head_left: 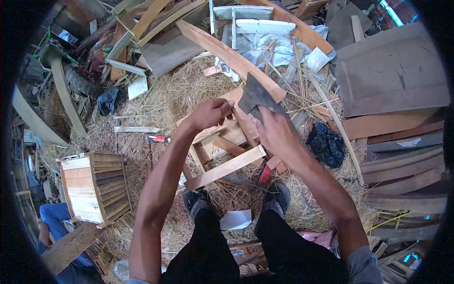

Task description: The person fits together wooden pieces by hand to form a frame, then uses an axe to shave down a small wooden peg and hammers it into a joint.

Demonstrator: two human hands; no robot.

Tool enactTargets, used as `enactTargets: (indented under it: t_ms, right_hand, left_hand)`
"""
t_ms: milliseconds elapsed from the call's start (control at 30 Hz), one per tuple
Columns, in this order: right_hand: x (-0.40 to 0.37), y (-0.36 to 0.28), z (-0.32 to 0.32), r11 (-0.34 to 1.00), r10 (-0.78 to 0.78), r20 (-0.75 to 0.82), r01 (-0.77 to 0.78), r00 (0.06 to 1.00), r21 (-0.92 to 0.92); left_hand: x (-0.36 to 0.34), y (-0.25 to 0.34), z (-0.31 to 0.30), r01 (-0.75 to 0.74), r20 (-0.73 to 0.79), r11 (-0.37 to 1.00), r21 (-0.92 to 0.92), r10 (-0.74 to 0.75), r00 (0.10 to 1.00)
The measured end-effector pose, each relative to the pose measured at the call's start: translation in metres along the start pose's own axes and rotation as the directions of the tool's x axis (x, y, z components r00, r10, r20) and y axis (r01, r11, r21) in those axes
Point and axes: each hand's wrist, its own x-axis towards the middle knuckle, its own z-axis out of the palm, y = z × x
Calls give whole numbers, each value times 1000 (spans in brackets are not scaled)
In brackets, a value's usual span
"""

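My left hand (213, 115) is closed, its fingertips pinched at the upper end of a wooden frame (227, 166); what they hold is too small to make out. My right hand (276, 128) is wrapped round a dark, flat, wedge-shaped piece (257, 96), which looks like a blade or scrap. It sits just right of my left hand, over the end of a long curved board (227, 57). The wooden frame lies below both hands, in front of my feet, with slats crossing inside it. A red object (265, 176) lies by the frame's lower right.
A slatted wooden box (94, 189) stands at the left, near a person in blue trousers (54, 217). A red-handled screwdriver (157, 138) lies on the straw. Black plastic (325, 145) and stacked curved boards (402, 165) are at the right. White paper (236, 220) lies between my feet.
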Motion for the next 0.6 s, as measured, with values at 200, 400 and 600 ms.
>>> enactTargets:
  t_ms: [200,400,600]
  right_hand:
    - [-1,4,-3,998,-62,-84,64,995,21]
    - [-11,17,11,1000,-30,5,29,1000,11]
    - [-20,74,51,993,109,91,-113,990,45]
  left_hand:
    - [0,-8,0,1,-60,999,-40,-3,998]
    - [-12,-2,-4,-53,-10,999,-8,53,999]
    - [-37,0,-12,-82,-17,986,-146,80,997]
